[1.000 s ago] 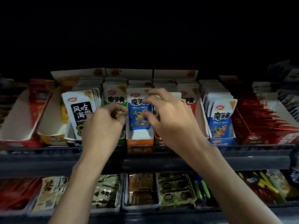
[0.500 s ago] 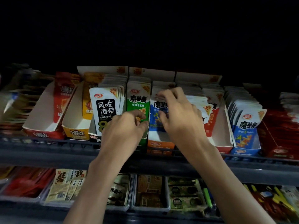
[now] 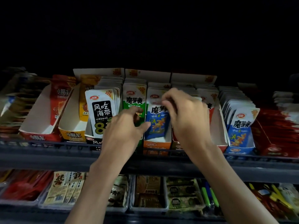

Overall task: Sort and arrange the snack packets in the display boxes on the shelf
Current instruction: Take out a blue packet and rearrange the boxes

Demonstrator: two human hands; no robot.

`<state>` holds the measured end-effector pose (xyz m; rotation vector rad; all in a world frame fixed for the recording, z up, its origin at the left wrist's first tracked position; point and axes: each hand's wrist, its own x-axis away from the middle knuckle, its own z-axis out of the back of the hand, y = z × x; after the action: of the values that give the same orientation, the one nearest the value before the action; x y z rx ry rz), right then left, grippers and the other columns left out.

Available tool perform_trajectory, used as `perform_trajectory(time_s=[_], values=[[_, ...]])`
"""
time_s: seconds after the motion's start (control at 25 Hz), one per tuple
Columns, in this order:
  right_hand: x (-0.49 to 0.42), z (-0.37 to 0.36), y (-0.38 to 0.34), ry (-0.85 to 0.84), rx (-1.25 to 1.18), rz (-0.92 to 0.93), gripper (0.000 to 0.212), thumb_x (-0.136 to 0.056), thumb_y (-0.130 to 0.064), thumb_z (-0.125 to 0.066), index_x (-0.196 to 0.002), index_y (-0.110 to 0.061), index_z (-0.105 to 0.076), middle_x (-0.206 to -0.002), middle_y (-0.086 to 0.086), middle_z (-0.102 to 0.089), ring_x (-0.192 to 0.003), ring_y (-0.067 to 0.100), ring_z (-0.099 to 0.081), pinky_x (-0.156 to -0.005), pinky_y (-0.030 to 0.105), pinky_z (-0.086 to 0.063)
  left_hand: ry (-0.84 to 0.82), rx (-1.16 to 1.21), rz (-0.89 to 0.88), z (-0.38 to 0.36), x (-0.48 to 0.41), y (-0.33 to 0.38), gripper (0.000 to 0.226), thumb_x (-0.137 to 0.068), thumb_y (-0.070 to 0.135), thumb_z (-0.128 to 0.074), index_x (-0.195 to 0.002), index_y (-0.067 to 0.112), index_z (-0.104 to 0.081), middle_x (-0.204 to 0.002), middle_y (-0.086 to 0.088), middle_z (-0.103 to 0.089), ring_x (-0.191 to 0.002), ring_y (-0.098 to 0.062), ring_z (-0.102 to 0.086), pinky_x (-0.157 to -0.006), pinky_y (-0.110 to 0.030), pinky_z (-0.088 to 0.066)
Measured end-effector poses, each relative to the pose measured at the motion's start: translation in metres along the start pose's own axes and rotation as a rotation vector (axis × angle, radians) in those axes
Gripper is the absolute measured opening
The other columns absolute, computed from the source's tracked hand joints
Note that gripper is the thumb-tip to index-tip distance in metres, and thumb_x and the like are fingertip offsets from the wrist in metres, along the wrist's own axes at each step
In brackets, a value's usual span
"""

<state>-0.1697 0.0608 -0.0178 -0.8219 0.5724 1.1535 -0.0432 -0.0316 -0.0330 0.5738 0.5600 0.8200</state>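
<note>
The shelf [image 3: 48, 152] is a dark rail tier. The space above it is unlit and shows nothing. Cardboard display boxes stand in a row along the shelf.

Reference item: the orange box [image 3: 157, 145], at the front edge of the shelf.

- The blue packet [image 3: 159, 125] stands upright in the orange box as the front packet. It has a white top, dark characters and a blue lower panel with an orange figure.
- The green packet [image 3: 134, 101] stands just left of the orange box. Its top is white and its band is green.
- The right grip [image 3: 186, 117] is above the orange box. Its fingers are curled and pinch the top edge of the blue packet.
- The left grip [image 3: 124, 131] is just left of the orange box. Its fingers are curled against the green packet, and I cannot tell whether it holds it.
- Trays [image 3: 148, 207] of further packets lie below the orange box.
</note>
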Motion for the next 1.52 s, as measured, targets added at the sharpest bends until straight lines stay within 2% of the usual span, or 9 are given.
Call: perform_trajectory(time_s=[0.12,0.28,0.48,0.64,0.84,1.0,1.24,1.36,1.52], values=[[-0.005,0.016,-0.003,0.166,-0.165,0.019,0.008,-0.098,-0.015,-0.058,-0.097,-0.013,-0.066,-0.090,-0.006,-0.067,-0.078,0.005,-0.062,-0.065,0.029,-0.051,0.070,0.169,-0.096,-0.001,0.000,0.000,0.041,-0.087,0.043,-0.066,-0.124,0.030,-0.059,-0.113,0.010,-0.064,-0.098,-0.006,-0.058,-0.078,-0.030,-0.053],[-0.011,0.036,-0.004,0.232,-0.357,-0.014,0.010,-0.097,-0.014,-0.061,-0.099,-0.007,-0.068,-0.088,-0.003,-0.066,-0.078,0.008,-0.061,-0.066,0.029,-0.051,0.043,0.524,-0.230,0.005,0.010,0.015,0.015,-0.090,0.031,-0.064,-0.094,0.020,-0.072,-0.084,0.013,-0.072,-0.080,-0.001,-0.067,-0.061,-0.015,-0.049],[-0.011,0.054,0.001,0.083,-0.846,-0.526,0.012,-0.095,-0.017,-0.062,-0.100,-0.006,-0.063,-0.068,-0.009,-0.062,-0.046,-0.001,-0.052,-0.044,0.014,-0.038,-0.123,0.831,-0.223,0.005,0.013,0.028,0.029,-0.085,0.030,-0.064,-0.066,0.007,-0.065,-0.062,0.002,-0.064,-0.059,-0.008,-0.061,-0.050,-0.020,-0.048],[-0.005,0.062,0.011,-0.137,-0.978,-0.751,0.025,-0.098,-0.027,-0.057,-0.083,-0.007,-0.061,-0.046,-0.010,-0.053,-0.036,0.002,-0.035,-0.041,0.017,-0.026,-0.225,0.823,-0.238,-0.003,0.012,0.028,0.039,-0.089,0.033,-0.064,-0.061,0.007,-0.053,-0.059,-0.007,-0.053,-0.057,-0.014,-0.052,-0.052,-0.025,-0.041],[0.000,0.075,0.022,-0.119,-0.942,-0.773,0.030,-0.096,-0.033,-0.060,-0.083,-0.006,-0.064,-0.047,-0.007,-0.055,-0.039,0.006,-0.031,-0.041,0.015,-0.028,-0.153,0.657,-0.327,-0.014,0.021,0.042,0.045,-0.093,0.037,-0.055,-0.064,0.005,-0.043,-0.058,-0.012,-0.047,-0.054,-0.015,-0.048,-0.047,-0.024,-0.035],[0.002,0.082,0.031,-0.145,-0.950,-0.795,0.030,-0.096,-0.034,-0.060,-0.081,-0.008,-0.062,-0.045,-0.007,-0.054,-0.042,0.009,-0.031,-0.050,0.025,-0.029,-0.134,0.613,-0.363,-0.022,0.021,0.046,0.044,-0.092,0.042,-0.054,-0.065,0.009,-0.041,-0.059,-0.013,-0.046,-0.053,-0.026,-0.045,-0.046,-0.036,-0.034],[0.008,0.091,0.051,-0.262,-0.856,-0.861,0.037,-0.091,-0.031,-0.067,-0.095,0.006,-0.064,-0.079,0.017,-0.061,-0.038,0.004,-0.033,-0.035,0.012,-0.026,-0.129,0.572,-0.377,-0.037,0.023,0.058,0.042,-0.093,0.042,-0.052,-0.064,0.013,-0.042,-0.054,0.005,-0.050,-0.049,-0.005,-0.046,-0.044,-0.031,-0.036],[0.013,0.100,0.064,-0.205,-0.837,-0.863,0.032,-0.090,-0.028,-0.068,-0.095,0.003,-0.067,-0.075,0.011,-0.064,-0.038,0.003,-0.036,-0.036,0.013,-0.027,-0.116,0.491,-0.435,-0.051,0.025,0.069,0.038,-0.096,0.042,-0.049,-0.068,0.016,-0.045,-0.060,0.000,-0.055,-0.050,-0.011,-0.050,-0.046,-0.032,-0.038],[0.015,0.118,0.086,0.099,-0.820,-0.738,0.009,-0.091,-0.019,-0.068,-0.085,-0.012,-0.068,-0.069,-0.003,-0.066,-0.045,0.002,-0.042,-0.040,0.014,-0.032,-0.162,0.405,-0.496,-0.070,0.026,0.085,0.017,-0.095,0.026,-0.059,-0.079,0.021,-0.054,-0.066,0.009,-0.057,-0.054,-0.013,-0.051,-0.048,-0.022,-0.034]])
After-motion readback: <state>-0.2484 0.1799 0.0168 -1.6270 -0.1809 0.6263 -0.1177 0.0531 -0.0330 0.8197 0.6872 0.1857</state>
